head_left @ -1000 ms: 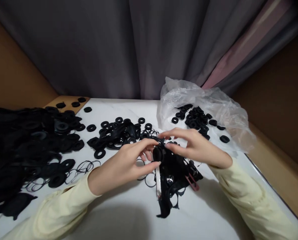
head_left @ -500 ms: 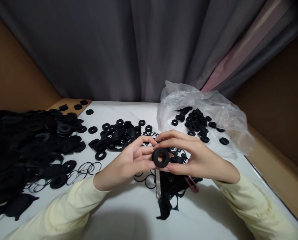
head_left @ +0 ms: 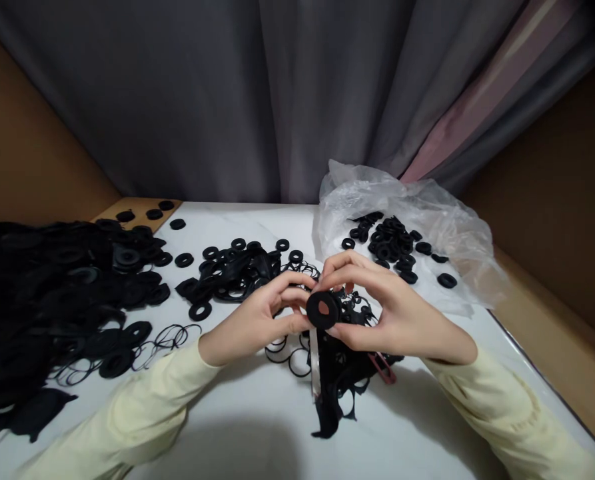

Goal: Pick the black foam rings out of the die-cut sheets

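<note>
Both hands meet over the middle of the white table (head_left: 257,427) and pinch one black rubber ring (head_left: 322,310) between them. My left hand (head_left: 257,317) grips its left edge with thumb and fingers. From the right, my right hand (head_left: 387,310) holds it, a fingertip showing through the ring's hole. Below the hands lies a tangle of black rubber scrap (head_left: 340,380) with a thin silvery blade-like tool (head_left: 315,363) and a pinkish clip (head_left: 381,368).
A big heap of black rubber pieces (head_left: 42,300) fills the left side. A smaller pile of rings (head_left: 237,267) lies behind the hands. Thin loops (head_left: 167,337) lie loose. A clear plastic bag (head_left: 427,220) at right holds several rings (head_left: 392,243). Grey curtain behind.
The ring was lifted out of the scrap tangle and raised between both hands. It now faces the camera, with a right fingertip pushed into its hole.
</note>
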A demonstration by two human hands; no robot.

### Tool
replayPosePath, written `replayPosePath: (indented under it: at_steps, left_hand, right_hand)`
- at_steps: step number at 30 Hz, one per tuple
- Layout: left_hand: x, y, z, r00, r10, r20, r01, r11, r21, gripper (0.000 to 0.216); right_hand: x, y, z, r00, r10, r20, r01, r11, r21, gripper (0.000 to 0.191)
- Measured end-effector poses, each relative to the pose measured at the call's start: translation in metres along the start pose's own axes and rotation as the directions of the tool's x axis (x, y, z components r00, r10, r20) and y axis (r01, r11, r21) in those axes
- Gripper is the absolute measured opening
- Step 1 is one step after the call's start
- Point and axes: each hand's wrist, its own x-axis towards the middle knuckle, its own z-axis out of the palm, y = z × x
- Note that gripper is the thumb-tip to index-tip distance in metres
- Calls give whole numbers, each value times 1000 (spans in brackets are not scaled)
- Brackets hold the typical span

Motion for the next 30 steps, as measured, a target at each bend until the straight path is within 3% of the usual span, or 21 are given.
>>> replayPosePath:
  at_steps: [3, 6, 9, 11, 13, 17, 20, 23, 25, 27, 30]
  left_hand:
    - [5, -4, -19, 999, 27, -48, -5, 912, 410, 24]
    - [6, -10, -41, 993, 19, -113, 78, 613, 787, 17]
    - [4, -16, -51, 982, -116, -151, 187, 441, 878, 19]
    - [3, -18, -50, 972, -197, -131, 203, 408, 890, 25]
    - [4, -20, -44, 968, -224, -116, 198, 388, 900, 35]
    - [7, -22, -33, 974, -195, -116, 176, 325, 929, 36]
    - [7, -20, -32, 979, -173, -110, 166, 349, 922, 31]
    - [3, -11, -33, 994, -88, -60, 95, 475, 875, 29]
    - [-1, -4, -30, 1000, 1, -30, 25, 551, 834, 30]
    - [-5, 5, -24, 997, 70, -23, -24, 605, 796, 32]
    - [-10, 18, -12, 989, 143, -31, -75, 680, 729, 32]
  right_hand:
    - [0, 2, -6, 1000, -15, -10, 13, 980, -199, 32]
    - [1, 31, -29, 996, 52, -75, -83, 863, -499, 33]
    - [1, 86, -62, 933, 169, -319, -341, 700, -627, 43]
    - [-3, 126, -83, 801, 206, -562, -562, 580, -589, 42]
    - [-8, 158, -97, 742, 223, -632, -632, 548, -548, 45]
    - [-19, 185, -109, 701, 252, -667, -675, 535, -507, 55]
    - [-17, 173, -109, 707, 242, -665, -665, 548, -507, 53]
    - [-9, 132, -100, 745, 246, -620, -619, 599, -507, 38]
    - [-3, 94, -88, 835, 271, -479, -496, 749, -440, 31]
    - [0, 58, -71, 919, 311, -241, -377, 871, -314, 31]
    - [0, 21, -43, 948, 314, 44, -299, 931, -208, 33]
